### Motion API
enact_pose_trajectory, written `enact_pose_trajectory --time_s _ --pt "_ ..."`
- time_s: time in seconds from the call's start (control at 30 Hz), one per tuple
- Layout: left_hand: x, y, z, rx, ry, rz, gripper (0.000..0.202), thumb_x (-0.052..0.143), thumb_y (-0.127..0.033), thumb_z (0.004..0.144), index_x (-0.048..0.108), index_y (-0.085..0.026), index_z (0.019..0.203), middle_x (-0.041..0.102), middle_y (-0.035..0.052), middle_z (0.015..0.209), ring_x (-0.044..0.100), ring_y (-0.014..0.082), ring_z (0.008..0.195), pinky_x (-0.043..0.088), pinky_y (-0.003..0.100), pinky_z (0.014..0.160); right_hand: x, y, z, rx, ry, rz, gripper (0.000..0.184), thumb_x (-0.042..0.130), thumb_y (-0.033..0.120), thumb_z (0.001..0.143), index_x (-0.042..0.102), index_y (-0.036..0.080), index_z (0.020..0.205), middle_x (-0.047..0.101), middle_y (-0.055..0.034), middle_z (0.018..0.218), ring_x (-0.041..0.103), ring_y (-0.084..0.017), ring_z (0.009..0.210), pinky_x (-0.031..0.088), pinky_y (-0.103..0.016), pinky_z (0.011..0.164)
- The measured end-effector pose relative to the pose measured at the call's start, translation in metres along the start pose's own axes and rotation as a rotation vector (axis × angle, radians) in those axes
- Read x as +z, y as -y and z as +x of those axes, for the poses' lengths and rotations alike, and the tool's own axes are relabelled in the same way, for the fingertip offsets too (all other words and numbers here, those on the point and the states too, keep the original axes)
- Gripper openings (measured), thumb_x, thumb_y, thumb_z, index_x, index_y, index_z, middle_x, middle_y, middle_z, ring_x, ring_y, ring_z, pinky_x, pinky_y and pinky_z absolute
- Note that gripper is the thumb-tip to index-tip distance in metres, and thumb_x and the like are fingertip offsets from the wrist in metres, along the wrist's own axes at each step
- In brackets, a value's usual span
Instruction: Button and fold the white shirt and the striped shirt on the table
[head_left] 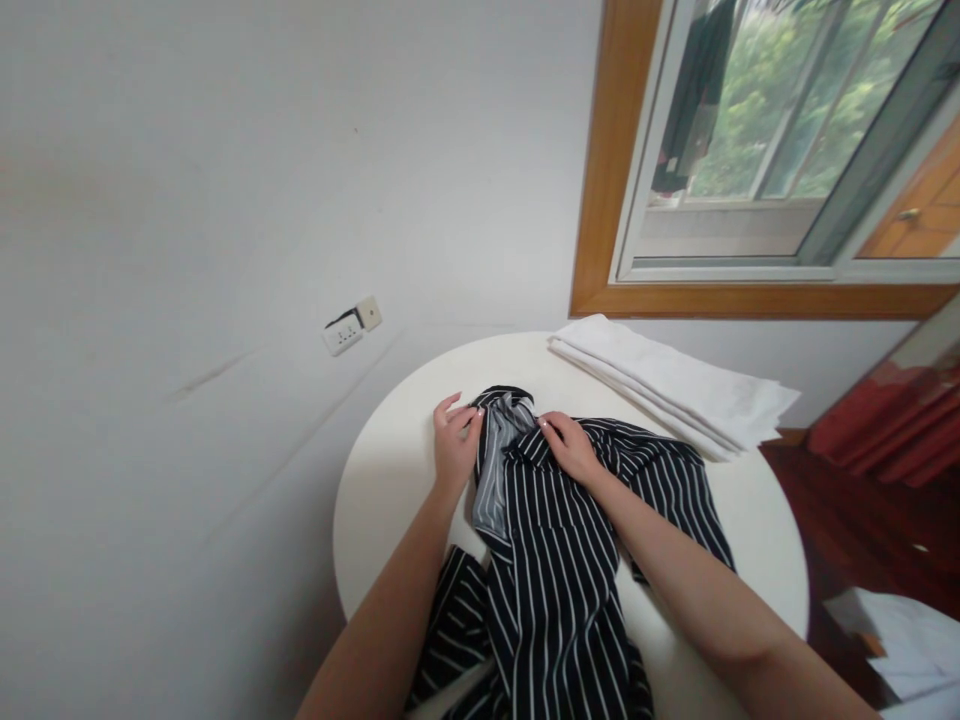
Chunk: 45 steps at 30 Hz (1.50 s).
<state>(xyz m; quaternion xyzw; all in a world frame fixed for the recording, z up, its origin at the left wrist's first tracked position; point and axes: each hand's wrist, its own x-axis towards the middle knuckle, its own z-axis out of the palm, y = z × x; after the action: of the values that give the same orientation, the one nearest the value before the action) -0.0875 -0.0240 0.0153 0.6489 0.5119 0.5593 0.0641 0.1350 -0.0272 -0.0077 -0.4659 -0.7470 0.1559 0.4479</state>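
Note:
A black shirt with white stripes (559, 560) lies spread over the round white table, its collar toward the wall and its lower part running off toward me. My left hand (455, 440) pinches the left side of the collar between thumb and finger, the other fingers raised. My right hand (570, 445) grips the collar's right side, fingertips pressed to the cloth. Between the hands the collar stands partly open and shows the greyish inner side. One sleeve (682, 490) stretches to the right under my right forearm. More striped cloth (454, 620) lies at the lower left.
Folded white cloth (675, 385) rests on the far right of the table (390, 450). Behind are a wall with a power socket (343, 334) and a wood-framed window (592, 200). A red curtain (892, 420) hangs at right, above white material (900, 630).

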Motion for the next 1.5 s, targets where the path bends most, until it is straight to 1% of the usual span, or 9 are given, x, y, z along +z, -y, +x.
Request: enact_pose_trajectory --time_s 0.17,0.27,0.47,0.63,0.7,0.8,1.0,1.23,1.5 --pt "0.016 -0.004 -0.01 -0.028 0.387 -0.303 0.028 0.05 -0.041 0.091 0.065 -0.018 0.088 0.065 0.0098 0.112 0.059 0.0203 0.11 0.045 0.04 0.101 0.001 -0.008 0.002 -0.04 0.032 0.113 0.018 0.044 0.025 0.09 0.06 0.021 0.083 0.064 -0.0048 0.09 0.058 -0.019 0.094 0.043 -0.033 0.091" --pt "0.026 -0.002 -0.018 -0.232 0.529 -0.529 0.029 0.044 -0.045 0.093 0.055 -0.019 0.1 0.067 0.0089 0.11 0.067 0.0178 0.092 0.054 0.039 0.087 0.003 -0.011 0.003 0.01 0.085 0.072 0.009 0.053 0.019 0.078 0.058 0.021 0.086 0.062 -0.0038 0.092 0.058 -0.02 0.092 0.044 -0.035 0.088" --pt "0.04 0.018 -0.022 -0.498 0.332 -0.528 0.055 0.061 -0.03 0.081 0.035 -0.022 0.129 0.059 0.0015 0.094 0.065 0.0103 0.063 0.057 0.031 0.068 0.006 -0.014 0.003 0.164 0.169 0.052 0.056 0.063 0.025 0.075 0.045 0.022 0.128 0.066 -0.0033 0.105 0.061 -0.021 0.094 0.044 -0.039 0.09" --pt "0.042 0.038 -0.004 -0.298 0.151 -0.072 0.071 0.073 -0.031 0.068 0.045 -0.018 0.132 0.056 0.0105 0.113 0.064 0.02 0.089 0.053 0.04 0.085 0.006 -0.019 0.006 0.052 0.201 -0.058 0.053 0.066 0.03 0.076 0.054 0.02 0.127 0.066 -0.0052 0.102 0.058 -0.023 0.097 0.042 -0.04 0.092" --pt "0.043 0.047 0.009 -0.245 0.191 -0.03 0.07 0.074 -0.035 0.067 0.05 -0.017 0.13 0.055 0.0148 0.124 0.061 0.0255 0.106 0.048 0.043 0.094 0.006 -0.02 0.007 0.003 0.206 -0.086 0.04 0.066 0.03 0.077 0.063 0.019 0.115 0.065 -0.0063 0.097 0.058 -0.023 0.095 0.043 -0.039 0.091" --pt "0.044 0.056 0.03 -0.218 0.457 -0.153 0.059 0.065 -0.046 0.077 0.056 -0.016 0.126 0.059 0.0141 0.128 0.055 0.0266 0.119 0.04 0.042 0.104 0.006 -0.021 0.007 -0.034 0.173 -0.058 0.027 0.069 0.029 0.075 0.068 0.02 0.101 0.063 -0.0062 0.093 0.057 -0.022 0.093 0.043 -0.038 0.09" --pt "0.044 0.056 0.044 -0.064 0.748 -0.268 0.049 0.061 -0.053 0.078 0.067 -0.017 0.11 0.064 0.0095 0.123 0.054 0.0282 0.119 0.037 0.041 0.107 0.007 -0.018 0.007 -0.109 0.095 0.078 0.009 0.065 0.026 0.078 0.062 0.022 0.086 0.062 -0.0031 0.092 0.056 -0.02 0.094 0.042 -0.037 0.091" --pt "0.048 0.045 0.033 -0.22 0.745 -0.436 0.05 0.069 -0.045 0.074 0.059 -0.015 0.113 0.064 0.0096 0.115 0.057 0.0258 0.11 0.042 0.039 0.098 0.014 -0.024 0.01 0.041 0.114 0.073 0.051 0.067 0.023 0.071 0.05 0.021 0.119 0.063 -0.0009 0.089 0.058 -0.019 0.08 0.045 -0.035 0.079" --pt "0.043 0.033 0.032 -0.374 0.593 -0.621 0.038 0.068 -0.042 0.074 0.052 -0.018 0.1 0.061 0.0015 0.095 0.058 0.0183 0.091 0.045 0.03 0.084 0.011 -0.025 0.01 -0.08 -0.002 0.125 0.014 0.065 0.029 0.076 0.06 0.022 0.088 0.062 -0.0045 0.092 0.056 -0.022 0.092 0.043 -0.038 0.088"
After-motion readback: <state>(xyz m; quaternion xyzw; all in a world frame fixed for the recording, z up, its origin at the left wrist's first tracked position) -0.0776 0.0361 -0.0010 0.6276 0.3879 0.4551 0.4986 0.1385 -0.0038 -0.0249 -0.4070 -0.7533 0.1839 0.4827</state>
